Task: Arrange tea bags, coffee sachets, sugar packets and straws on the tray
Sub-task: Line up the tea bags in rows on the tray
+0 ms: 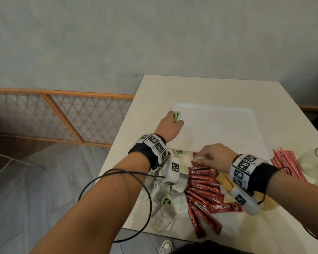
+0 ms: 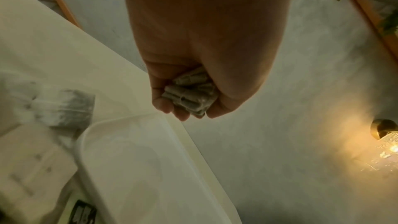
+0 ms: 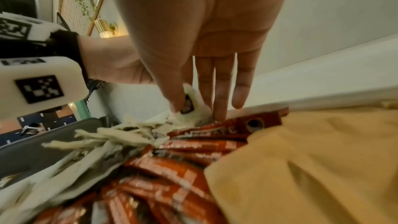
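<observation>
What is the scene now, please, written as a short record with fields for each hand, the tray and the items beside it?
left hand: grips tea bags at the tray's far left corner
right hand: pinches a tea bag tag at the pile
tray: white, no items seen lying in it
coffee sachets: red, heaped on the table
straws: red-striped, right of the tray

A red coffee sachet (image 1: 226, 208) reads "NESCAFÉ CLASSIC".
</observation>
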{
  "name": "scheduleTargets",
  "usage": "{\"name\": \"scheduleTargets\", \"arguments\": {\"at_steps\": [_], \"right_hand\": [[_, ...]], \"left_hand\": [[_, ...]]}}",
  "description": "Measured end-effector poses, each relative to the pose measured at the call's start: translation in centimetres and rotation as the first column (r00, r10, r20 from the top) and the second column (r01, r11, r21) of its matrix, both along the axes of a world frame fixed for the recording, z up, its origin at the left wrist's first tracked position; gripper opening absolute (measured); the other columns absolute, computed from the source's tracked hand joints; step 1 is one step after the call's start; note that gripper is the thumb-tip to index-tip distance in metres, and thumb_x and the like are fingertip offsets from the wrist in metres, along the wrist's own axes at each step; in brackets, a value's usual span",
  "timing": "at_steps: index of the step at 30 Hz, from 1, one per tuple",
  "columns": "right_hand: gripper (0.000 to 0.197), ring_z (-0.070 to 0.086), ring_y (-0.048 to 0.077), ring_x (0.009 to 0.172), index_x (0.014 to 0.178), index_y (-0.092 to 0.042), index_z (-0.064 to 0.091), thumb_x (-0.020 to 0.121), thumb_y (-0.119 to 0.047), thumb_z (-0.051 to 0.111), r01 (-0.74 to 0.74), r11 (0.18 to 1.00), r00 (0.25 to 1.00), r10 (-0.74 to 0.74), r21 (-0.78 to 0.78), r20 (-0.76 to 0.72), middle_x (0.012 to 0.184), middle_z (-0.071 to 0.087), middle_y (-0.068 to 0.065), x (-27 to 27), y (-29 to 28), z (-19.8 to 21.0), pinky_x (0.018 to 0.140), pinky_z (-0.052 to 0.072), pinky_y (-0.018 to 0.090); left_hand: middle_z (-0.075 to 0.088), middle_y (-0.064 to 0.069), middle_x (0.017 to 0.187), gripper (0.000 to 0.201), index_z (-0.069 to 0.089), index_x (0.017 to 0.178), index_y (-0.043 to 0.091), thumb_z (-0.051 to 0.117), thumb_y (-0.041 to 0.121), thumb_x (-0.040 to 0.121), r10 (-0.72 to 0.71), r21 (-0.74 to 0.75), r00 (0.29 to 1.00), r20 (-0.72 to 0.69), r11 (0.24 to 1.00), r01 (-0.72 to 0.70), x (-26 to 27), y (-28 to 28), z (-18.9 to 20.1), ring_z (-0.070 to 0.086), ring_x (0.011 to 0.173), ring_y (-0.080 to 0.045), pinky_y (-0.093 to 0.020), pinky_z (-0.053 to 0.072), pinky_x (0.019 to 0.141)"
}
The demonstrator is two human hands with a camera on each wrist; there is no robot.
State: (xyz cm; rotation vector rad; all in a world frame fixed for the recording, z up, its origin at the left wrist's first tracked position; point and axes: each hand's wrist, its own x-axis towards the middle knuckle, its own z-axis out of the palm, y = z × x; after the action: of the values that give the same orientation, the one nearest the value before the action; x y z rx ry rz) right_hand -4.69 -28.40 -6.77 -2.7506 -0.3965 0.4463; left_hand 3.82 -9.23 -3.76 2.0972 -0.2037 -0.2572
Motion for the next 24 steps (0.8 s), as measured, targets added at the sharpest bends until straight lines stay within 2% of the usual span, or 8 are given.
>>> {"name": "scheduleTargets", "arguments": {"at_steps": [3, 5, 7, 11, 13, 15, 20, 24], "right_hand": [[0.025, 0.059, 0.015, 0.099, 0.111, -0.02, 0.07, 0.097, -0.032, 0.054, 0.06, 0.996, 0.997, -0.062, 0.059, 0.046, 0.111, 0.067, -0.002, 1.5, -0.7, 0.9, 0.086, 0.044, 0.028], [0.024, 0.061, 0.019, 0.094, 0.108, -0.014, 0.068, 0.1, -0.028, 0.05, 0.137, 0.979, 0.988, -0.145, 0.154, 0.043, 0.104, 0.063, 0.0, 2.8, -1.0, 1.8, 0.084, 0.046, 0.031], [0.018, 0.065, 0.021, 0.085, 0.102, -0.014, 0.063, 0.101, -0.025, 0.048, 0.196, 0.939, 0.98, -0.195, 0.284, -0.032, 0.097, 0.057, 0.0, 4.2, -1.1, 2.8, 0.079, 0.053, 0.036], [0.013, 0.06, 0.013, 0.061, 0.099, -0.018, 0.066, 0.098, -0.025, 0.055, 0.187, 0.926, 0.982, -0.186, 0.327, -0.036, 0.075, 0.064, -0.001, 7.3, -1.0, 4.7, 0.062, 0.049, 0.026], [0.005, 0.06, 0.012, 0.057, 0.09, -0.022, 0.068, 0.092, -0.024, 0.064, 0.209, 0.909, 0.975, -0.221, 0.36, -0.009, 0.068, 0.067, 0.0, 9.0, -0.8, 5.4, 0.061, 0.05, 0.024], [0.003, 0.062, 0.013, 0.058, 0.088, -0.021, 0.069, 0.087, -0.018, 0.071, 0.252, 0.854, 0.962, -0.272, 0.455, -0.023, 0.071, 0.071, 0.005, 10.8, -0.6, 5.5, 0.06, 0.053, 0.023], [0.015, 0.063, 0.012, 0.06, 0.093, -0.017, 0.073, 0.089, -0.005, 0.066, 0.304, 0.8, 0.949, -0.302, 0.518, -0.091, 0.077, 0.072, 0.007, 15.3, 0.2, 3.6, 0.061, 0.056, 0.022], [0.018, 0.06, 0.01, 0.058, 0.097, -0.016, 0.074, 0.09, -0.004, 0.062, 0.312, 0.837, 0.949, -0.298, 0.449, -0.105, 0.069, 0.068, -0.001, 18.6, 0.9, 1.3, 0.057, 0.052, 0.016]], "left_hand": [[0.065, -0.008, 0.089, 0.022, 0.058, 0.103, 0.004, 0.052, 0.024, 0.095, -0.066, 0.011, 0.998, -0.009, 0.998, 0.066, 1.1, 0.1, 0.5, 0.055, 0.075, -0.023, -0.033, 0.046, 0.067], [0.064, 0.0, 0.081, 0.015, 0.06, 0.093, 0.009, 0.055, 0.023, 0.096, -0.136, 0.008, 0.989, -0.051, 0.991, 0.136, 1.7, 0.2, 0.8, 0.056, 0.069, -0.017, -0.026, 0.046, 0.059], [0.066, 0.002, 0.082, 0.016, 0.064, 0.093, 0.01, 0.058, 0.024, 0.095, -0.183, -0.02, 0.98, -0.082, 0.983, 0.182, 2.2, 0.1, 1.0, 0.057, 0.067, -0.013, -0.025, 0.047, 0.058], [0.067, 0.004, 0.085, 0.017, 0.067, 0.098, 0.011, 0.058, 0.025, 0.098, -0.237, -0.096, 0.968, -0.082, 0.969, 0.229, 3.0, -0.4, 1.3, 0.06, 0.063, -0.005, -0.021, 0.049, 0.056], [0.069, -0.006, 0.093, 0.014, 0.061, 0.093, 0.013, 0.055, 0.023, 0.1, -0.197, -0.214, 0.974, -0.115, 0.962, 0.169, 3.9, -0.5, 1.8, 0.061, 0.066, -0.014, -0.025, 0.052, 0.056], [0.068, -0.015, 0.093, 0.014, 0.055, 0.092, 0.01, 0.049, 0.019, 0.102, -0.112, -0.317, 0.977, -0.184, 0.947, 0.049, 5.5, -0.4, 2.3, 0.058, 0.061, -0.018, -0.028, 0.051, 0.052], [0.068, -0.019, 0.087, 0.015, 0.045, 0.105, 0.0, 0.036, 0.012, 0.102, 0.051, -0.415, 0.958, -0.281, 0.894, -0.169, 10.4, 0.6, 2.0, 0.056, 0.06, -0.022, -0.028, 0.05, 0.048], [0.065, -0.021, 0.1, 0.015, 0.046, 0.103, 0.0, 0.034, 0.008, 0.104, 0.078, -0.516, 0.916, -0.394, 0.805, -0.291, 14.2, 1.6, 1.2, 0.065, 0.079, -0.032, -0.037, 0.057, 0.067]]}}
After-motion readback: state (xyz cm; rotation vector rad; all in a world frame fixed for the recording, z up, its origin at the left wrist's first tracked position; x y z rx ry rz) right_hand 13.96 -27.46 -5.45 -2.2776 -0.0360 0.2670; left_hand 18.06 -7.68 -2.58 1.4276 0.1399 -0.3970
